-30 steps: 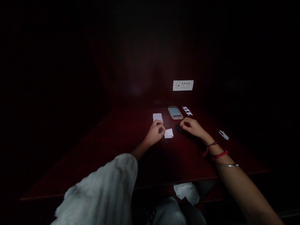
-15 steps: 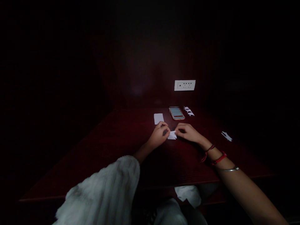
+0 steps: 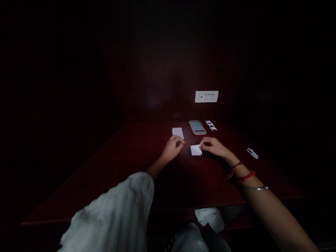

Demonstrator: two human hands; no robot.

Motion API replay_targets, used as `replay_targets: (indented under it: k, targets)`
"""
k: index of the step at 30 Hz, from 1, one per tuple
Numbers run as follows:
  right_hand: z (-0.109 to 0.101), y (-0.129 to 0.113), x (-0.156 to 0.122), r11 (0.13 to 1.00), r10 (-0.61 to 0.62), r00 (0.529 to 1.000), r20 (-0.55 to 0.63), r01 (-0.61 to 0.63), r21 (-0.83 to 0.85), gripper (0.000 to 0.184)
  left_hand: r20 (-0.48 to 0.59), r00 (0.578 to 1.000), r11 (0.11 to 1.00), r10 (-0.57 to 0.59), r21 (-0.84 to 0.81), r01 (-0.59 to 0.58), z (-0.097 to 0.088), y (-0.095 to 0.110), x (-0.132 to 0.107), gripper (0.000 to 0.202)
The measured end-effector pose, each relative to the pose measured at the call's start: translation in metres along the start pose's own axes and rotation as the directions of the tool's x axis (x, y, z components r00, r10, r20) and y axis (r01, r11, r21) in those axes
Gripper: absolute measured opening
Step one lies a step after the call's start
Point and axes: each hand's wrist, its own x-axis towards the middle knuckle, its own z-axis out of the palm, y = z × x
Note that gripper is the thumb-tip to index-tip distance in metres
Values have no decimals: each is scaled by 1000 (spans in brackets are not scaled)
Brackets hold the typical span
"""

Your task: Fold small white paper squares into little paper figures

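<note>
A small folded piece of white paper (image 3: 195,150) lies on the dark red table, with crease lines across it. My right hand (image 3: 214,147) pinches its upper right corner between thumb and fingers. To the left of the paper, and apart from it, is my left hand (image 3: 173,147); its thumb and fingertips are drawn together with nothing visible between them. Just beyond my left hand lies a flat white sheet of paper (image 3: 177,132), its lower edge partly behind the fingers.
A phone (image 3: 198,127) with its screen lit lies farther back. Beside it are folded white paper pieces (image 3: 211,125) in a row. Narrow paper strips (image 3: 252,153) lie at the right. A white socket panel (image 3: 206,96) is on the wall behind the table (image 3: 105,175).
My left hand has let go of the folded paper and moved left. My right hand has shifted slightly right with the paper, which now shows more fully.
</note>
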Motion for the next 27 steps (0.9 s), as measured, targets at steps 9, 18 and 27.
replay_targets:
  k: [9,18,27]
  targets:
    - [14,7,3,989,60,983,174,-82,120,18,185,981,997,61,-64,-50,6,6,-5,11]
    - [19,4,3,992,-12,993,117,-3,126,20,206,974,995,93,-65,-81,7,6,-4,9]
    - [22,3,6,978,47,997,68,-60,198,23,173,981,994,87,-73,-75,3,13,-3,10]
